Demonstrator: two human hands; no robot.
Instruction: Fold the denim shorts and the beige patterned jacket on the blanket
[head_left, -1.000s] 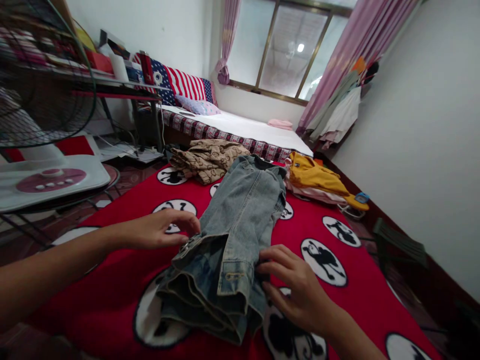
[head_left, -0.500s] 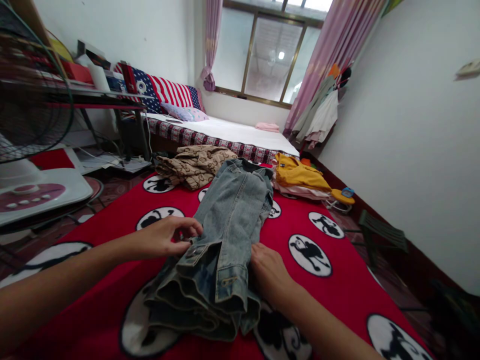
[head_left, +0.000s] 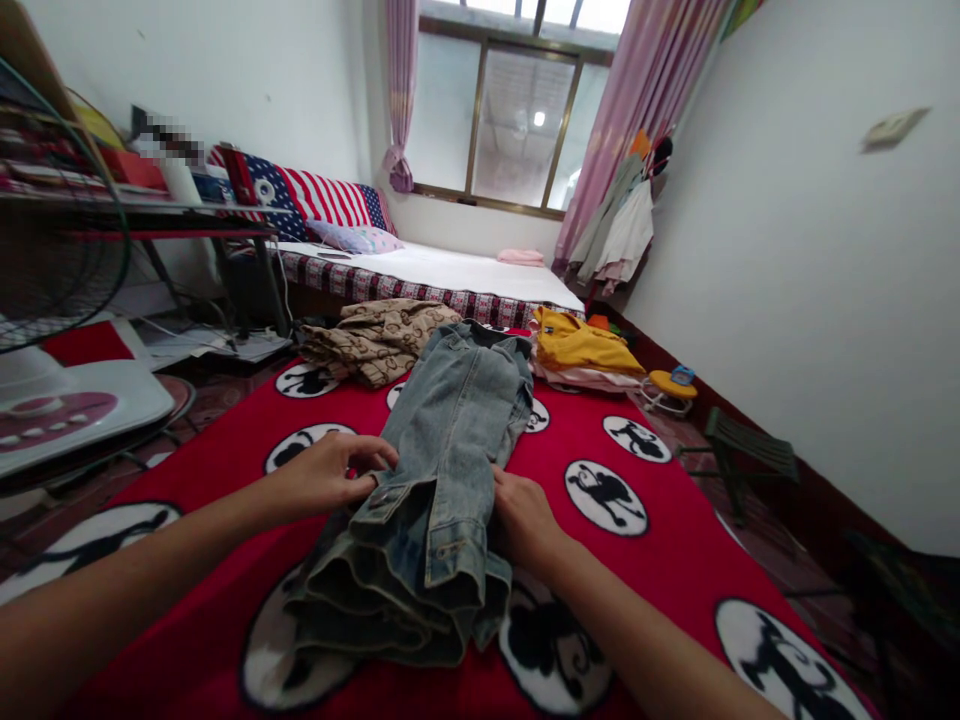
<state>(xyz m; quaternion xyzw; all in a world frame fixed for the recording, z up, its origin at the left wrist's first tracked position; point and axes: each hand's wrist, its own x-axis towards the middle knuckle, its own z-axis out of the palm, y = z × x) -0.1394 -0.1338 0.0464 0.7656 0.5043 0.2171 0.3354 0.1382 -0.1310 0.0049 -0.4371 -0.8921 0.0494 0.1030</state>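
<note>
A faded blue denim garment (head_left: pixel 442 450) lies folded lengthwise on a red blanket (head_left: pixel 645 540) printed with black-and-white monkey circles. Its near end is bunched into thick folds. My left hand (head_left: pixel 330 475) pinches the garment's left edge by a metal button, fingers closed on the cloth. My right hand (head_left: pixel 521 515) presses against the right edge, fingertips tucked under the fold and hidden.
A brown patterned garment (head_left: pixel 379 335) and a yellow garment (head_left: pixel 577 345) on a pink one lie at the blanket's far end. A bed (head_left: pixel 450 270) stands beyond. A fan (head_left: pixel 52 400) and a cluttered shelf are left; a small green stool (head_left: pixel 742 460) is right.
My right hand went from spread fingers beside the denim to tucked under its right edge. My left hand stayed at the left edge. The view tilted up a little.
</note>
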